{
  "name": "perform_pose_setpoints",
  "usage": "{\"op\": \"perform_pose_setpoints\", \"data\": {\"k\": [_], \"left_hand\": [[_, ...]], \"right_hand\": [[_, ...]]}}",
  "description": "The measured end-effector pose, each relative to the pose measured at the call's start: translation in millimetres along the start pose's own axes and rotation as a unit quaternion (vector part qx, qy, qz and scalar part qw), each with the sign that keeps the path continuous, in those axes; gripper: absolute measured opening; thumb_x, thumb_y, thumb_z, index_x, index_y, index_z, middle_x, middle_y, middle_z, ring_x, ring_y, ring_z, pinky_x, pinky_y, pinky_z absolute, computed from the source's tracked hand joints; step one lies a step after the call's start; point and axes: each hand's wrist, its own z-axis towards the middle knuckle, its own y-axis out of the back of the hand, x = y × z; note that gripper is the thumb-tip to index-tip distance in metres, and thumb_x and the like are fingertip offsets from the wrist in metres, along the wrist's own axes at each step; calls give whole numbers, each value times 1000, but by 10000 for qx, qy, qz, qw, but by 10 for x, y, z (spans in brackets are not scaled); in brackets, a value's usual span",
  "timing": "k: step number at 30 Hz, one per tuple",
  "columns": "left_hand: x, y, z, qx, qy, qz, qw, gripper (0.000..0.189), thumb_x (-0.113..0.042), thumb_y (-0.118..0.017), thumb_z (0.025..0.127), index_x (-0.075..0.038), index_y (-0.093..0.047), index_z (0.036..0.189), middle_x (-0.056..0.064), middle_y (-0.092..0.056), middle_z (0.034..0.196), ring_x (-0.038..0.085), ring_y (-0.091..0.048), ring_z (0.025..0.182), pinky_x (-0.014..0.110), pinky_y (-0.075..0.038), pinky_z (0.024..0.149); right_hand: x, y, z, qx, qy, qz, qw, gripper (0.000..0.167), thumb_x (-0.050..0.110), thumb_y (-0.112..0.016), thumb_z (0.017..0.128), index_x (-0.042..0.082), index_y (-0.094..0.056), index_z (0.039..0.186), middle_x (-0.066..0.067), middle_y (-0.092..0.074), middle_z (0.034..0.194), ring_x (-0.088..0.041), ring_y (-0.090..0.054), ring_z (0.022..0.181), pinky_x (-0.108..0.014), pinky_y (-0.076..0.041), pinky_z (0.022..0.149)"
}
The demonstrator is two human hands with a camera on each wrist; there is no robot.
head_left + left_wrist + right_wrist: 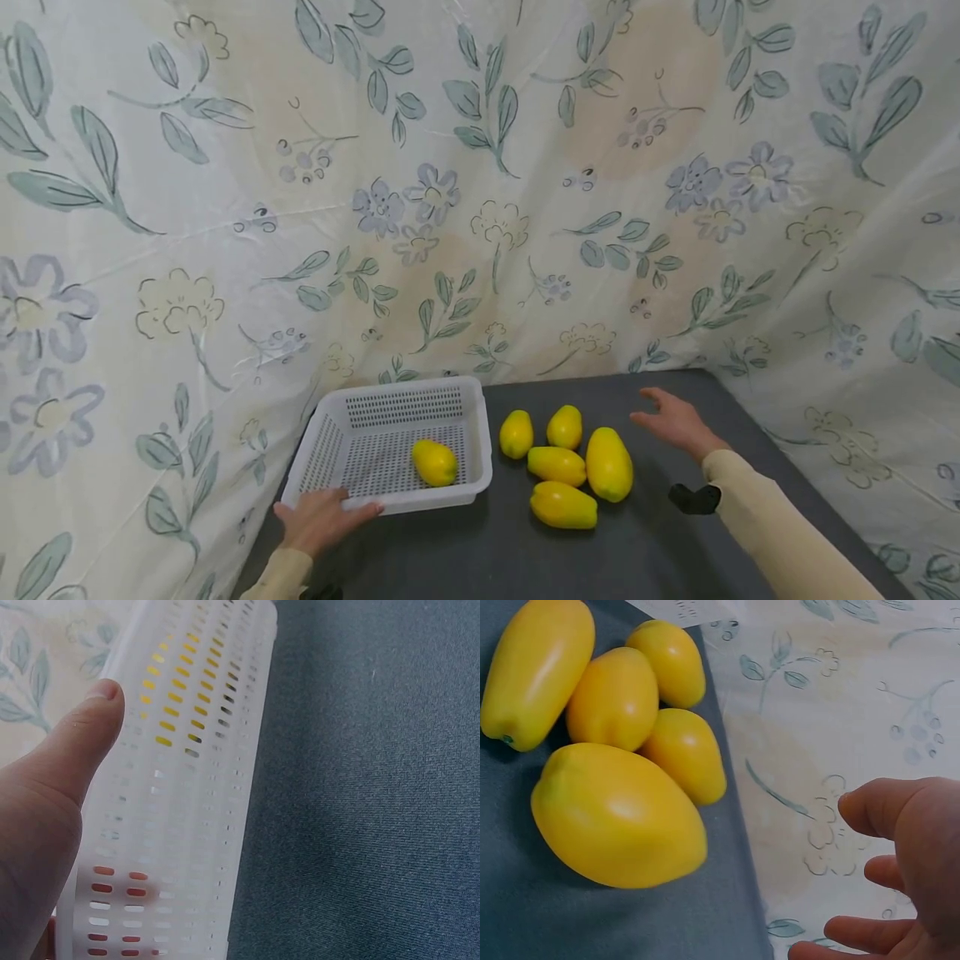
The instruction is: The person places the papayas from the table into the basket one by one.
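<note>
Hanging at the far side, a floral cloth [465, 321] rose behind a dark table [480, 562]. On the left sat a white basket [420, 501]; at its near left corner the left hand [318, 520] gripped the rim, thumb along the near edge, fingers inside. The right hand [678, 423] hovered at the far right, fingers parted and loosely bent, holding nothing. Between basket and right hand lay five yellow fruits [557, 466], the biggest fruit [609, 465] rightmost; a lone fruit [434, 463] rested in the basket's right half. Smooth, rounded sides probably left the cluster liable to roll if nudged, and a sharp tug on the rim could have sent the lone fruit rolling.
</note>
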Motion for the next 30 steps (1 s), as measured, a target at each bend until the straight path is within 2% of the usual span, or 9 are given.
{"op": "perform_pose_setpoints", "data": {"k": [4,10,11,18,25,30], "left_hand": [[-8,11,-19,-43,-12,-29,10000,103,-93,-58,68,0,-73,112,27,-72,111,49,-63,106,91,-20,101],[-3,-9,-14,-146,-35,-47,9999,100,-91,-61,69,-1,-74,112,25,-73,110,47,-64,104,91,-19,100],[-2,-12,-14,-156,-45,-54,9999,99,-90,-62,69,-1,-74,113,25,-73,110,47,-65,105,91,-19,100],[19,-30,-5,-159,-137,-50,9998,103,-93,-59,68,-2,-74,115,24,-73,113,48,-64,107,91,-20,99],[32,-49,8,-111,-141,-69,9998,106,-94,-57,68,-2,-73,118,25,-72,118,50,-62,112,91,-20,100],[32,-44,7,-64,-109,-54,9999,107,-94,-56,69,-2,-72,120,26,-71,121,52,-60,114,90,-19,101]], "right_hand": [[-31,-156,53,87,17,9,10000,75,36,-59,101,-7,-29,155,-38,-31,157,-55,-43,135,-66,-44,104],[-115,-482,81,294,-92,326,9990,78,36,-61,99,-6,-27,155,-38,-27,158,-57,-38,139,-69,-40,108],[-132,-536,80,322,-101,348,9988,80,37,-62,98,-6,-27,156,-39,-26,158,-59,-33,141,-70,-38,110],[-218,-855,96,311,-102,466,9984,89,46,-65,96,-7,-25,155,-39,-32,155,-57,-38,137,-70,-35,112],[-249,-1019,96,306,104,581,9978,89,44,-63,97,-9,-23,156,-39,-34,154,-55,-43,133,-68,-39,110],[-218,-1072,107,237,72,733,9970,87,42,-61,98,-8,-21,157,-39,-34,153,-55,-44,132,-66,-42,107]]}}
